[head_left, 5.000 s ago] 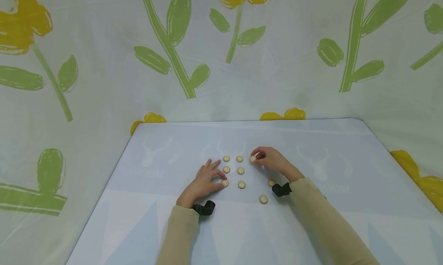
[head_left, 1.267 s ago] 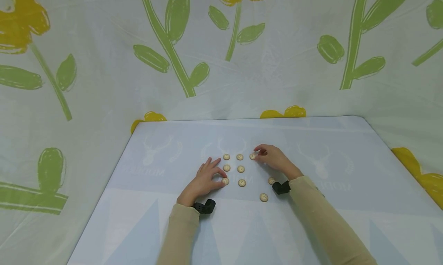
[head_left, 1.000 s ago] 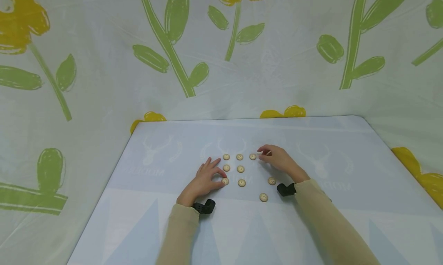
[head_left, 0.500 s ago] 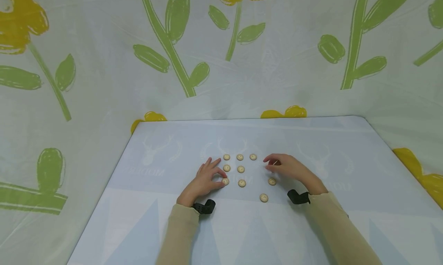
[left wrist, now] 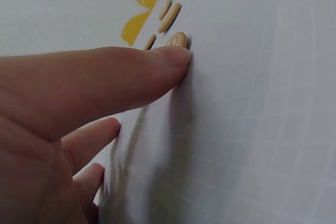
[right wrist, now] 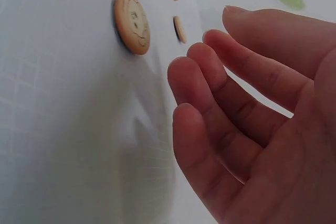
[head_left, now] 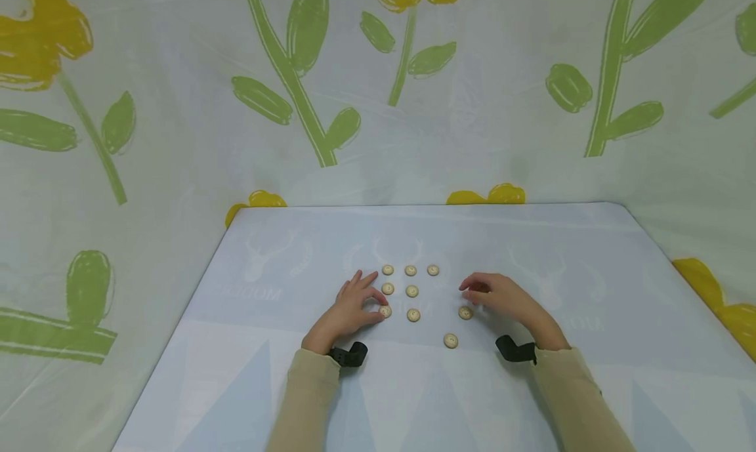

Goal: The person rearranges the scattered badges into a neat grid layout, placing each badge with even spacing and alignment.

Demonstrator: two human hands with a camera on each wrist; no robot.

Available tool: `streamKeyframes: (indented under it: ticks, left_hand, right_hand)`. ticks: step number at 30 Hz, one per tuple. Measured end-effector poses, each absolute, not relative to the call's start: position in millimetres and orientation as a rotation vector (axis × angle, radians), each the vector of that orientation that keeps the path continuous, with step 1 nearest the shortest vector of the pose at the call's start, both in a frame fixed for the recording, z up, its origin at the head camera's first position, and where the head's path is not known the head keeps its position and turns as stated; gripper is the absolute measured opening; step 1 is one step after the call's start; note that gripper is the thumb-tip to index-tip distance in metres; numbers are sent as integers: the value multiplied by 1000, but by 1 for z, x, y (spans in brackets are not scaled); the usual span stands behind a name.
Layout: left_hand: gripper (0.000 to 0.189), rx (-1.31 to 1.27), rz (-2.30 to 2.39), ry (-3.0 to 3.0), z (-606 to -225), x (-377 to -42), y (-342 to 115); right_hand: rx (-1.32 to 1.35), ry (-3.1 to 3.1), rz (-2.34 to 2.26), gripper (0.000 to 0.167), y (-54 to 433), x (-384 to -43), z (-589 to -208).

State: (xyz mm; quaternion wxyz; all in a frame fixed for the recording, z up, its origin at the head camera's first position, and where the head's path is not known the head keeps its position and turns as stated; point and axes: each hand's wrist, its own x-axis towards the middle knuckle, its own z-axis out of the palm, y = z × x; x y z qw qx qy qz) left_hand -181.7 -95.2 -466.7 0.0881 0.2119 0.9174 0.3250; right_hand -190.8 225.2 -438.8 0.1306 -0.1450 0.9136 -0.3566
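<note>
Several round, pale wooden buttons lie on the table in the head view. My left hand (head_left: 352, 308) pinches the front-left button (head_left: 385, 311) of the group between thumb and index finger, its other fingers spread on the table. In the left wrist view the thumb covers part of that button (left wrist: 177, 39). My right hand (head_left: 502, 296) hovers with loosely curved fingers just above and behind a loose button (head_left: 465, 313), holding nothing. The right wrist view shows a gap between these fingers and the nearest button (right wrist: 132, 23). Another loose button (head_left: 451, 340) lies closer to me.
Behind and beside the held button, other buttons stand in rows, among them a back-right button (head_left: 433, 270) and a middle button (head_left: 412, 291). The pale table (head_left: 283, 380) meets a flower-printed curtain (head_left: 461, 143) at its back edge.
My right hand has let go of the back-right button and moved right and toward me, over the loose button. My left hand has stayed on its button.
</note>
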Motion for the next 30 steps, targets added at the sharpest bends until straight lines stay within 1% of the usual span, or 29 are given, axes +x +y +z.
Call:
streamKeyframes:
  ticks: [6,14,21,30]
  left_hand:
    - [13,642,981,2726,-466,-181,-94]
    - [13,630,977,2715,-465,-179,-93]
    - [12,622,985,2714,-467,-179,-93]
    - [13,619,980,2728,-466,-180,-95]
  right_hand:
    - [-393,2641,-1035,17,224,-186,-439]
    - [-456,2602,-938,14,229,-185,-446]
    - [-441,2577,-912,21,228,-183,-444]
    - [-503,2583,-841,22,228,-183,-439]
